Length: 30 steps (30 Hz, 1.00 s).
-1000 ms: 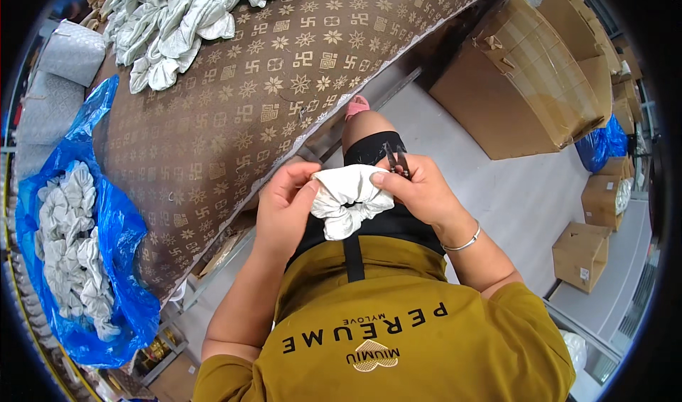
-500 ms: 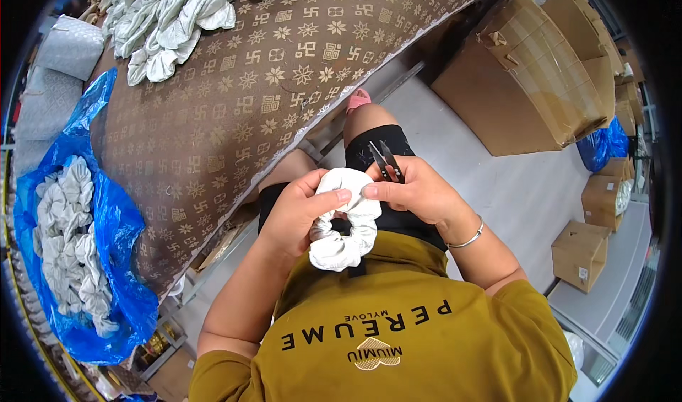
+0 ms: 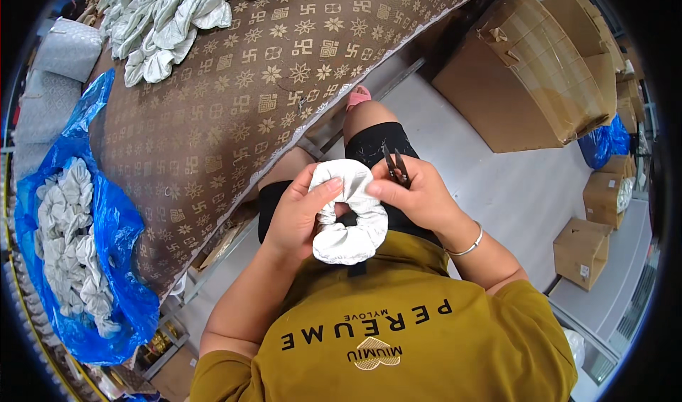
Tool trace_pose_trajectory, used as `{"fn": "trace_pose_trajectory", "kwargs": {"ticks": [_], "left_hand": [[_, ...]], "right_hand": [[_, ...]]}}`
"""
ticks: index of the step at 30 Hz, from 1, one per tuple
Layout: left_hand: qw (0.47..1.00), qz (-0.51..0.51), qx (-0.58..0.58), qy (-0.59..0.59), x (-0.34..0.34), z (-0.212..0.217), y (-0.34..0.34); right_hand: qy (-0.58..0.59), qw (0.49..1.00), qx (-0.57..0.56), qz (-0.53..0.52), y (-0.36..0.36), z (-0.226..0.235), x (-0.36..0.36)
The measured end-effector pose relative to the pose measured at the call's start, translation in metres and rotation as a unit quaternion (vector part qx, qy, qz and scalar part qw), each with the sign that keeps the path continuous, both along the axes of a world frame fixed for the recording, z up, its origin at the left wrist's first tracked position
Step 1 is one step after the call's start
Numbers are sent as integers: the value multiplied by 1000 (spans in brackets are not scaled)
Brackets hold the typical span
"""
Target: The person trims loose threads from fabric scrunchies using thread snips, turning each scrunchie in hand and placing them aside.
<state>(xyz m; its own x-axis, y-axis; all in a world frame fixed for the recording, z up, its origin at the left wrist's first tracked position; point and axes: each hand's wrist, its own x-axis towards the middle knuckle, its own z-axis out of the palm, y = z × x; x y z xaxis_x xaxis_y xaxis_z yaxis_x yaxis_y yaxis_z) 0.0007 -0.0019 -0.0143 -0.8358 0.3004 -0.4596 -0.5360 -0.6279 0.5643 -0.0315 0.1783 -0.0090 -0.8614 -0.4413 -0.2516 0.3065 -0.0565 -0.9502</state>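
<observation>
A white fabric scrunchie [image 3: 347,245] is held up in front of my lap, its ring facing up. My left hand [image 3: 293,213] is closed on its left upper side, thumb on top of the cloth. At its upper right edge, the thumb of my right hand [image 3: 428,197] lies against the cloth. The same right hand is closed around a pair of black thread snips [image 3: 396,169], whose blades point up and away from me, slightly apart. The snips' handles are mostly hidden in the palm.
A table with a brown patterned cloth [image 3: 213,139] lies ahead and left, carrying a pile of white scrunchies [image 3: 167,18]. At the left, a blue plastic bag [image 3: 124,260] holds more scrunchies [image 3: 74,238]. A large cardboard box [image 3: 526,82] and a smaller box [image 3: 581,253] are at right.
The scrunchie has turned slightly, its lower part swinging right. My right hand has shifted a little, and the snips' blades now point more straight ahead.
</observation>
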Motion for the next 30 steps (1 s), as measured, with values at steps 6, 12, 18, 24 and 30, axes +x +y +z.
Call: {"fn": "trace_pose_trajectory", "kwargs": {"ticks": [6, 12, 18, 24, 30], "left_hand": [[998, 2, -21, 57, 6, -2, 0], [997, 8, 6, 78, 11, 5, 5], [998, -26, 19, 56, 9, 8, 5], [996, -42, -34, 73, 13, -1, 5], [997, -47, -48, 25, 7, 13, 10]], "right_hand": [[-130, 986, -94, 51, 7, -3, 0], [-164, 981, -96, 34, -1, -7, 1], [-42, 999, -6, 6, 7, -4, -3], [117, 985, 69, 109, -2, 22, -13], [19, 995, -15, -94, 2, 7, -17]]}}
